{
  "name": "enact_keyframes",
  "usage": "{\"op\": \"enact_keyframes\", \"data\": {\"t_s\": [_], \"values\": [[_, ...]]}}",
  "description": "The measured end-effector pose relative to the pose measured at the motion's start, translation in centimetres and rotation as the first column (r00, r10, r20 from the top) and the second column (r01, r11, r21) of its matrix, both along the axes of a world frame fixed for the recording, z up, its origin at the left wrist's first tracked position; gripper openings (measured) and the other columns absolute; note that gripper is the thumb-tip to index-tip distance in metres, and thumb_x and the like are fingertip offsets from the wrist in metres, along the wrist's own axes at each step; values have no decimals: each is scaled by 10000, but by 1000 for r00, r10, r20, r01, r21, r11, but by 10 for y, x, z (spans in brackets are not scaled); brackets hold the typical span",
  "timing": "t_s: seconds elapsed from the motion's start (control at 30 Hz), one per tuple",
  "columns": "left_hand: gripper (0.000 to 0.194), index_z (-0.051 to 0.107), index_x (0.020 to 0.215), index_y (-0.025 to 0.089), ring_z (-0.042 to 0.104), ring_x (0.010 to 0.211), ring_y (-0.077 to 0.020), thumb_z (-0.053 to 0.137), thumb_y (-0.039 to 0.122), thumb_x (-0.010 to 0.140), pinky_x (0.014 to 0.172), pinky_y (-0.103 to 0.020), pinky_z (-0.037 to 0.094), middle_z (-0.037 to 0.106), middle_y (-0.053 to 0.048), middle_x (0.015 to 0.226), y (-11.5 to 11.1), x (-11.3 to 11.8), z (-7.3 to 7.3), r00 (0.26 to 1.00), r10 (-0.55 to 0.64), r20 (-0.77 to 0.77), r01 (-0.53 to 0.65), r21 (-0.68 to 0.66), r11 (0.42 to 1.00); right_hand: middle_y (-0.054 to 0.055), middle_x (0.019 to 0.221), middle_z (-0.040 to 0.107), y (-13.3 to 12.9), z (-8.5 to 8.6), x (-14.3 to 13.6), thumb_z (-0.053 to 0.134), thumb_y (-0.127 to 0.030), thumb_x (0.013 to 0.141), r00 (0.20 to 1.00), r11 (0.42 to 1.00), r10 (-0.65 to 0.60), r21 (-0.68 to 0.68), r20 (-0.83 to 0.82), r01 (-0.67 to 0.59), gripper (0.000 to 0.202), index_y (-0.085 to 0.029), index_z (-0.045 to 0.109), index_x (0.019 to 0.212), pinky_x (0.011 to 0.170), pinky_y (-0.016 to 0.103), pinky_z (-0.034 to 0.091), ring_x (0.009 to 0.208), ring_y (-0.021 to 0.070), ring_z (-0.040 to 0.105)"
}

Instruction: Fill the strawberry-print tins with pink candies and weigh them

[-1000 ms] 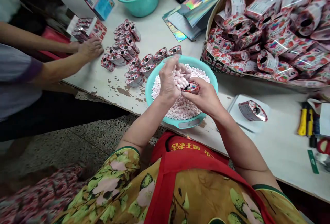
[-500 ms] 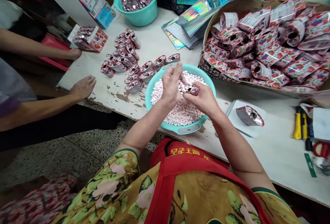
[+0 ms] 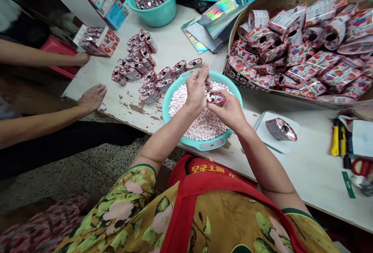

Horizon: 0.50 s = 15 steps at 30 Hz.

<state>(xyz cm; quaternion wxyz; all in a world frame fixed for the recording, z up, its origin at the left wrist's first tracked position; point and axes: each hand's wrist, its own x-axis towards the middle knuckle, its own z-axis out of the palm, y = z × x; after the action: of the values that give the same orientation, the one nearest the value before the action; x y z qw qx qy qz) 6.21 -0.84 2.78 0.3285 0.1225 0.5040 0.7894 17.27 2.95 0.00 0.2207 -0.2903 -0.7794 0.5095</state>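
Over a turquoise basin [image 3: 167, 115] of small pale pink candies [image 3: 205, 128], my right hand [image 3: 230, 110] grips a small oval red-and-pink container [image 3: 217, 98], its top opening facing up. Some candies show at that opening. My left hand [image 3: 197, 89] is closed around a few candies, its fingers curled right beside the container's mouth. On a white scale-like plate [image 3: 269, 138] to the right sits another container [image 3: 281, 129] of the same kind. Several more containers [image 3: 150, 96] stand in rows left of the basin.
A big carton [image 3: 233, 80] heaped with containers fills the right rear. Behind stand a basin [image 3: 159, 16] of shiny round lids and a printed display box [image 3: 107, 43]. Cutters [image 3: 335, 140] and scissors [image 3: 361, 167] lie far right. Another person's hand [image 3: 92, 96] rests on the table's left edge.
My left hand has tipped closer over the container, and fewer candies show in its fingers, with some now at the opening. The view has shifted slightly.
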Motion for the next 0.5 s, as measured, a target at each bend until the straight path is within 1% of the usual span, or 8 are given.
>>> {"op": "enact_keyframes", "data": {"t_s": [0.1, 0.17, 0.23, 0.37, 0.5], "values": [[404, 556, 767, 203, 401, 442, -67, 649, 537, 974, 414, -213, 273, 400, 58, 549, -1, 3, 2, 999, -32, 13, 32, -39, 999, 38, 1020, 760, 1, -5, 1, 675, -281, 724, 998, 1000, 5, -27, -64, -7, 362, -189, 706, 1073, 858, 348, 514, 949, 238, 682], [400, 591, 804, 207, 373, 428, -68, 639, 568, 970, 406, -214, 245, 379, 60, 536, -1, 4, 3, 998, -56, 9, 57, -43, 997, 40, 1036, 757, 1, -8, 2, 686, -285, 714, 995, 999, 8, -43, -101, -13, 368, -186, 704, 1068, 874, 351, 510, 951, 232, 679], [398, 597, 806, 207, 342, 419, -67, 637, 568, 971, 402, -211, 231, 347, 68, 526, 0, 5, 3, 998, -66, 13, 66, -22, 998, 44, 1048, 752, 0, -10, 2, 698, -288, 704, 991, 998, 3, -69, -134, -12, 383, -183, 702, 1072, 885, 355, 508, 951, 229, 677], [394, 603, 801, 205, 372, 434, -72, 641, 558, 971, 405, -202, 242, 343, 66, 525, -3, 7, 8, 994, -109, 27, 109, 0, 994, 39, 1043, 750, -1, -14, 4, 729, -306, 695, 983, 990, -12, -143, -183, -15, 400, -180, 699, 1073, 894, 353, 513, 951, 221, 681], [381, 626, 834, 201, 291, 395, -57, 614, 548, 991, 383, -196, 204, 322, 78, 511, -7, 14, 15, 990, -128, 64, 128, 10, 992, 39, 1059, 754, -3, -15, 8, 747, -305, 699, 972, 987, -23, -158, -233, -15, 402, -178, 697, 1077, 924, 355, 515, 966, 212, 681]]}}
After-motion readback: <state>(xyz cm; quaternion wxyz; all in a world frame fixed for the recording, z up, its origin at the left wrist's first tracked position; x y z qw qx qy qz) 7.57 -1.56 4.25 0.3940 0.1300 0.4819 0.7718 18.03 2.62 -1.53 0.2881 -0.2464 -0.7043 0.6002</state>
